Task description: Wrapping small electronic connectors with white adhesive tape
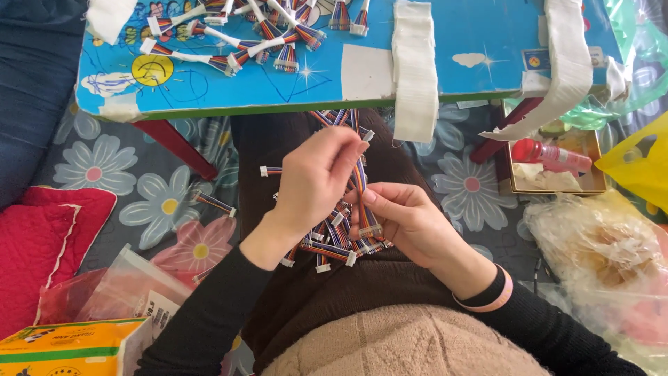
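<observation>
Far left: red cushion [38, 244], clear bag [118, 289] and yellow packet [66, 348] on the flowered floor cover [132, 181]. Above, a blue low table [362, 66] strewn with finished rainbow ribbon cables [236, 35], white tape strips [415, 66] draped over its front edge. One loose cable [213, 202] on the floor by the knee.

At centre, over the dark lap: left hand [313, 184] raised, fingertips pinched together on the upper part of a rainbow ribbon cable [362, 188]. Cable near upright, long axis running top to bottom, white connector at each end, upper end toward the table. Right hand [407, 223] just beside, thumb pressed against the cable's lower stretch, fingers curled behind, clamping it. Heap of similar cables [334, 240] in the lap beneath both hands.

Far right: tray with a red bottle [550, 153], crinkled plastic bags [605, 257].
</observation>
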